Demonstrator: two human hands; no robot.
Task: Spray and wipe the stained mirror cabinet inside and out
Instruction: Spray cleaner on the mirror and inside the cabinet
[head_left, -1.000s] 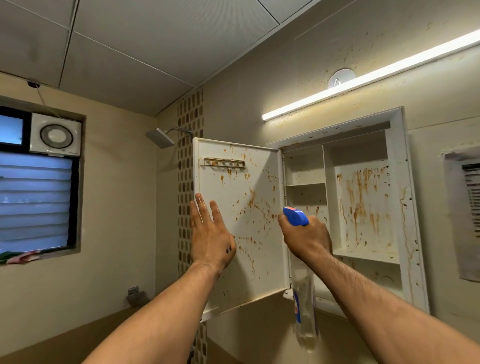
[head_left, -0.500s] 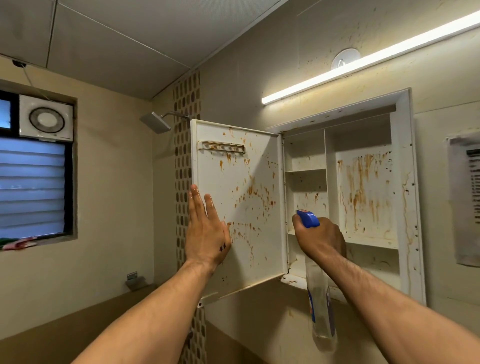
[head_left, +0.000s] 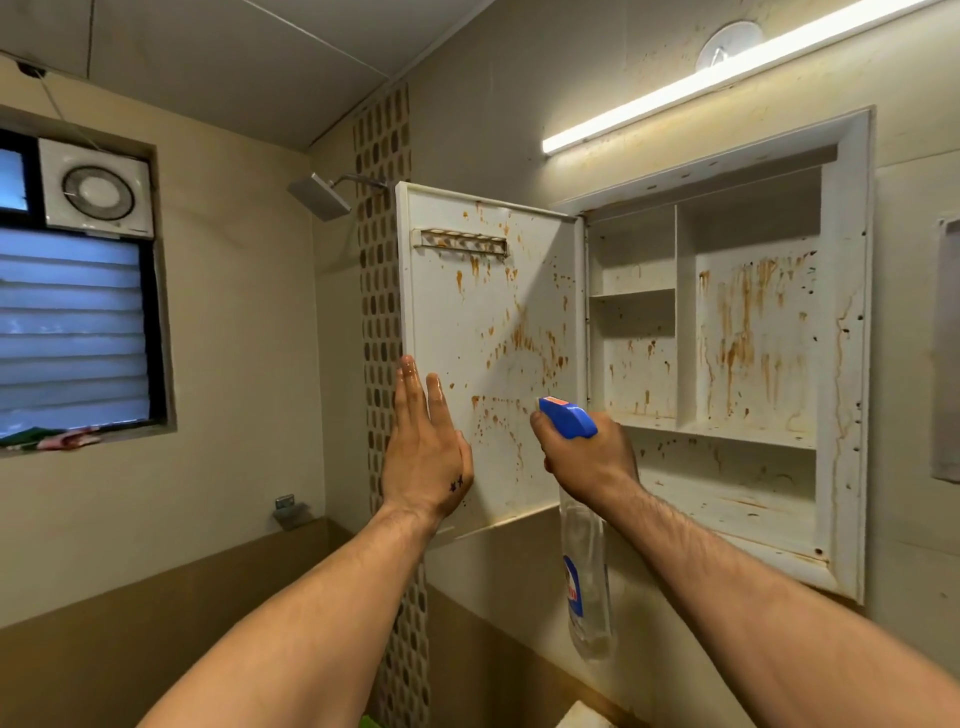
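A: Listing cabinet (head_left: 844, 364): wall-mounted, door (head_left: 467, 312) open, brown stains throughout. Progress?
B: Early, I judge. Right hand (head_left: 587, 460) clamped round bottle (head_left: 587, 587), aimed at door; left hand (head_left: 423, 457) flat, fingers straight, against door edge. Wiping outstanding.

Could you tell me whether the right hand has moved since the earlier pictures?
Yes: against the cabinet door, the right hand has shifted left; the spray bottle's blue head now overlaps the door, not the shelves.
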